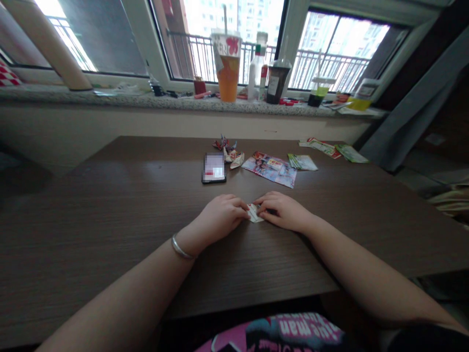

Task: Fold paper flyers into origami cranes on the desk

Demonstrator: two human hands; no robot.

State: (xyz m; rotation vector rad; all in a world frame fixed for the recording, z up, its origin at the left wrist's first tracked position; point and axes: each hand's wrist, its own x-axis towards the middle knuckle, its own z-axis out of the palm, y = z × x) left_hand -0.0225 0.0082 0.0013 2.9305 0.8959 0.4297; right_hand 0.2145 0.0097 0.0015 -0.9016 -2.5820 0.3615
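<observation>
A small folded piece of printed paper lies on the dark wooden table, between my two hands. My left hand, with a silver bangle at the wrist, has its fingers curled and pressed on the paper's left edge. My right hand is closed on the paper's right side, its fingertips pinching it down against the table. Most of the paper is hidden under the fingers.
Behind my hands lie a phone, folded paper figures, a colourful leaflet and more leaflets to the right. The windowsill holds drink cups, bottles and clutter. A grey curtain hangs at right.
</observation>
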